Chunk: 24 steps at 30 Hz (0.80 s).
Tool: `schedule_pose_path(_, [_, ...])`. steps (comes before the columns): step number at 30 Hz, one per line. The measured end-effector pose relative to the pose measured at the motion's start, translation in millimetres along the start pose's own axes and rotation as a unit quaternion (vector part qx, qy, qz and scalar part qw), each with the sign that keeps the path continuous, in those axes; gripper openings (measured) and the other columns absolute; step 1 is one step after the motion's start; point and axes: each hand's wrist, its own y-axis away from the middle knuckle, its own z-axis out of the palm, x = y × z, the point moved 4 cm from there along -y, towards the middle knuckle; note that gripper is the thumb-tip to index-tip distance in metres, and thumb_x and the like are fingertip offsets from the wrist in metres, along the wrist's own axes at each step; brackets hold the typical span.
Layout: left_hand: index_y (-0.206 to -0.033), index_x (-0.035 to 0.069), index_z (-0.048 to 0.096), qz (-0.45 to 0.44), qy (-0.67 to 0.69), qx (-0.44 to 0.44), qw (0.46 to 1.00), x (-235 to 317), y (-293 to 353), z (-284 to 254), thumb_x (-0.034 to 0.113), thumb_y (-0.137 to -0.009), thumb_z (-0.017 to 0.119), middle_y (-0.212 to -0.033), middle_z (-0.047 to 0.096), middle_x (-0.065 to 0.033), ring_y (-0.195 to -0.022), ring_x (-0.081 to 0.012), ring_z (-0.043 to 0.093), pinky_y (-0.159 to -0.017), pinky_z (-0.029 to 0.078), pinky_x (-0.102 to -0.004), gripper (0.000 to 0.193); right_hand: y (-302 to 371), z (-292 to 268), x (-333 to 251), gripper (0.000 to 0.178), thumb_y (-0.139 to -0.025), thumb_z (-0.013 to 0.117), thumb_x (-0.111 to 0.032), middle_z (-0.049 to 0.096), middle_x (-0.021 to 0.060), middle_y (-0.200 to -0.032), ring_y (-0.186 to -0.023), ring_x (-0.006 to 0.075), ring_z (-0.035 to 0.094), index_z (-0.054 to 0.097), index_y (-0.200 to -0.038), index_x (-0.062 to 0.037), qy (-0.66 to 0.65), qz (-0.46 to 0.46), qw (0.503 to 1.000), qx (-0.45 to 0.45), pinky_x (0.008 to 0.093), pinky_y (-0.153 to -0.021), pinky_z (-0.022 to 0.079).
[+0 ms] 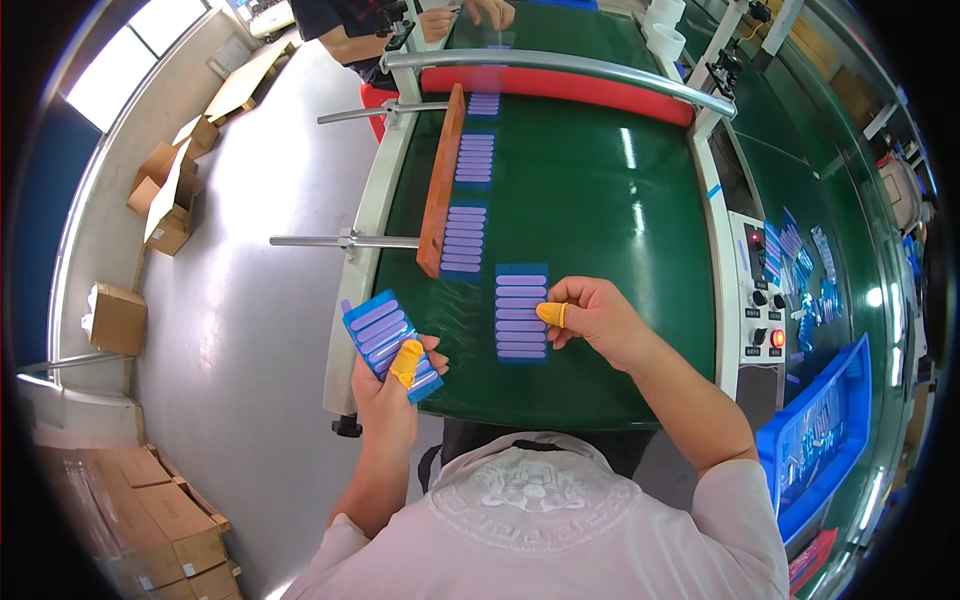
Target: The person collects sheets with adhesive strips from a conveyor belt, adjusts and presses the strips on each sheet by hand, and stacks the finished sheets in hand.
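My left hand [385, 400], a yellow cot on its thumb, grips a blue card with purple strips [378, 332] at the belt's near left corner; whether more cards lie beneath it I cannot tell. To the right, my right hand [592, 318] pinches the right edge of another blue card with purple strips [520, 312] between a yellow-cotted finger and the others. That card is over the green conveyor belt [610, 230]; whether it touches the belt is unclear. Farther off, several like cards [464, 240] lie in a row along an orange guide bar [442, 185].
A red roller [570, 96] and a metal rail [560, 68] cross the belt ahead. Beyond them show a co-worker's hands [490, 12]. At right are a control box [755, 300] with a lit button and a blue bin [862, 400]. Cardboard boxes [165, 510] stand at left.
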Motion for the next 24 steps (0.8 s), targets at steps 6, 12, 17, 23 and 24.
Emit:
schedule_pose_path(6, [-0.109,0.002,0.051,0.001,0.006,-0.002,1.000,0,-1,2,0.014,-0.093,0.057,-0.094,0.065,-0.0138,-0.075,-0.0199,0.066,-0.067,0.057,-0.0345,0.020,-4,2,8,0.012,-0.089,0.062,-0.013,0.061,0.0035,-0.078,-0.069,0.0097,0.059,0.060,-0.089,-0.0010,0.000,0.005,1.000,-0.014,0.0242,-0.064,0.051])
schedule_pose_path(12, [-0.108,0.003,0.051,0.018,0.005,-0.007,1.000,-1,1,-2,0.017,-0.094,0.057,-0.093,0.065,-0.0136,-0.075,-0.0196,0.066,-0.066,0.057,-0.0348,0.021,-9,11,16,0.013,-0.089,0.063,-0.014,0.061,0.0036,-0.078,-0.068,0.0092,0.059,0.060,-0.088,-0.0010,0.004,0.010,1.000,-0.024,0.0224,-0.061,0.051])
schedule_pose_path(17, [-0.108,0.002,0.051,0.020,0.011,-0.012,1.000,-2,3,-5,0.017,-0.094,0.056,-0.094,0.066,-0.0138,-0.075,-0.0196,0.066,-0.065,0.056,-0.0349,0.021,-15,17,18,0.013,-0.088,0.062,-0.012,0.060,0.0043,-0.079,-0.068,0.0097,0.059,0.060,-0.091,0.0006,0.011,0.010,0.999,-0.028,0.0230,-0.060,0.051])
schedule_pose_path(23, [-0.106,0.001,0.054,0.021,0.025,-0.010,0.999,2,5,-4,0.011,-0.095,0.054,-0.093,0.066,-0.0139,-0.075,-0.0198,0.067,-0.067,0.057,-0.0338,0.015,-35,29,14,0.015,-0.088,0.062,-0.011,0.060,0.0050,-0.081,-0.067,0.0097,0.058,0.059,-0.094,0.0022,0.023,0.000,1.000,-0.010,0.0230,-0.059,0.052])
schedule_pose_path(24, [-0.106,0.001,0.054,0.022,0.025,-0.010,0.999,2,6,-5,0.011,-0.095,0.054,-0.093,0.066,-0.0139,-0.075,-0.0198,0.067,-0.067,0.057,-0.0338,0.015,-42,32,14,0.016,-0.088,0.061,-0.010,0.060,0.0053,-0.082,-0.067,0.0100,0.058,0.059,-0.096,0.0029,0.026,-0.004,1.000,-0.006,0.0231,-0.059,0.052])
